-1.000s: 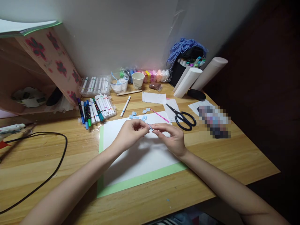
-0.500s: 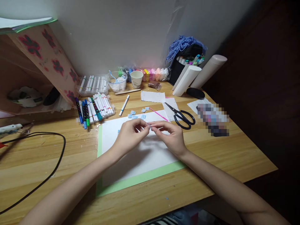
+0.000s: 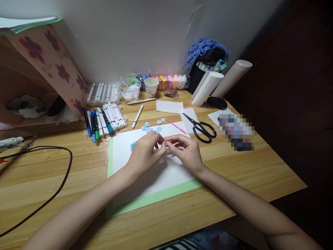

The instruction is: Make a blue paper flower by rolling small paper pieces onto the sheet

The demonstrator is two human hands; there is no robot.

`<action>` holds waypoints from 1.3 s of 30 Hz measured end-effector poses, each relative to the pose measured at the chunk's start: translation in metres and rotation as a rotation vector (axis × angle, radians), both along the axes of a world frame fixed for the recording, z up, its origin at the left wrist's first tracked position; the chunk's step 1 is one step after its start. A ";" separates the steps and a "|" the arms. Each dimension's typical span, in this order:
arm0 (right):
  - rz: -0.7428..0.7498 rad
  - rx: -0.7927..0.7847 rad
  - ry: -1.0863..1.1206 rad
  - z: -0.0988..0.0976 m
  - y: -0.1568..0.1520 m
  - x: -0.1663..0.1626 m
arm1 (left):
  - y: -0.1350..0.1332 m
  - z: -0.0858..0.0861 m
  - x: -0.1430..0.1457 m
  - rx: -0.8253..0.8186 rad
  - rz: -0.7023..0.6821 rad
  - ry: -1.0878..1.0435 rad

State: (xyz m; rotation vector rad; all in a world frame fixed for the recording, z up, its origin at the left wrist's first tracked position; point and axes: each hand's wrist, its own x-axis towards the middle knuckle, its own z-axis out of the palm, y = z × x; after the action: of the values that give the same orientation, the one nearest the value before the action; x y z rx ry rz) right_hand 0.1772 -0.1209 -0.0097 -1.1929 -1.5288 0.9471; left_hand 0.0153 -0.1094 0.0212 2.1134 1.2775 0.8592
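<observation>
- From where I stand, the left hand (image 3: 144, 147) and right hand (image 3: 189, 151) meet above the white sheet (image 3: 161, 177), each grip pinched together, thumb to forefinger, on a tiny scrap (image 3: 165, 140); the fingers cover most of it, so I can't make out its shape.
- Holding it tip to tip from both sides probably keeps something that small steady.
- The blue pieces (image 3: 149, 130) lie loosely grouped about the sheet's far edge, presumably for easy picking; a blue bundle (image 3: 132, 146) sits just beside the left hand, partly hidden by it.
- The scissors (image 3: 199, 125) rest with their handles towards the right, apparently convenient for the right hand, blades over a paper strip (image 3: 189, 118).
- A green border (image 3: 156, 196) shows along the sheet's left and near sides, well inside the near edge of the bench (image 3: 260, 173).
- There's more room to move nearer the body and rightward; beyond, the pink stick (image 3: 177, 126) and loose marker (image 3: 137, 116) tighten things.
</observation>
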 end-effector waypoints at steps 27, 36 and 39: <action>-0.043 -0.156 0.099 -0.005 0.027 0.025 | 0.049 -0.005 -0.030 0.084 0.209 0.435; 0.116 0.585 -0.528 -0.007 0.005 0.005 | -0.018 0.016 -0.033 -0.454 0.185 -0.062; 0.233 0.765 -0.718 -0.010 -0.002 -0.003 | -0.034 0.001 -0.029 -0.723 0.149 -0.304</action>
State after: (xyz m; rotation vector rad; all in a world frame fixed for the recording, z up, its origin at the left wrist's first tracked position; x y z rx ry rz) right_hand 0.1737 -0.1228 -0.0195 -0.8116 -2.3393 -0.0245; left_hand -0.0138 -0.1434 0.0218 1.2868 1.3291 0.6144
